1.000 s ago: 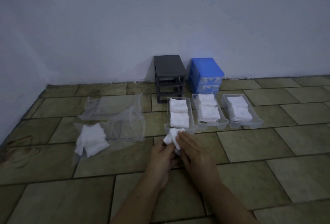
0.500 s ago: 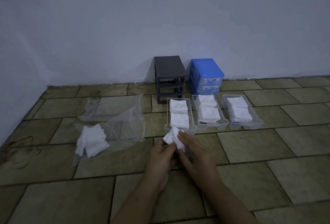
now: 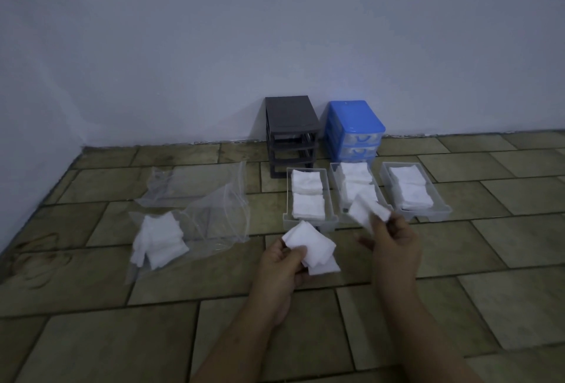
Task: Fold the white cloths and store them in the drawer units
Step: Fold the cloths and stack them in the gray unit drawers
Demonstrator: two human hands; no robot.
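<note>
- Head view: a tiled floor (image 3: 91, 336) meets a pale wall (image 3: 275, 31); both forearms of the person reach in from the bottom edge.
- Left hand (image 3: 279, 266): thumb and fingers are curled round a small stack of white cloths (image 3: 310, 245), gripping it above the floor, just in front of the left tray.
- Right hand (image 3: 394, 240): fingertips pinch a single white cloth (image 3: 367, 211) by its near edge. This cloth is lifted and tilted, in front of the near end of the middle tray; whether it touches the tray cannot be told.
- Left tray (image 3: 328, 196): clear plastic drawer on the floor, holding two piles of folded cloths, one behind the other.
- Middle tray (image 3: 335, 187): clear drawer just beside the left one, holding folded cloths; its near end is partly hidden by the lifted cloth.
- Right tray (image 3: 440, 199): clear drawer beside the middle one, holding two piles of folded cloths.
- Grey drawer unit (image 3: 292, 135): stands against the wall behind the left tray; its slots look open at the front.
- Blue drawer unit (image 3: 354, 126): stands just beside the grey one, to its right, with clear drawers seated in its front.
- Clear plastic bag (image 3: 214, 208): lies crumpled on the floor, well to the left of the trays.
- Loose pile of cloths (image 3: 159, 239): rests at the near left end of the bag, unfolded and uneven; whether it lies inside the bag or on it cannot be told.
</note>
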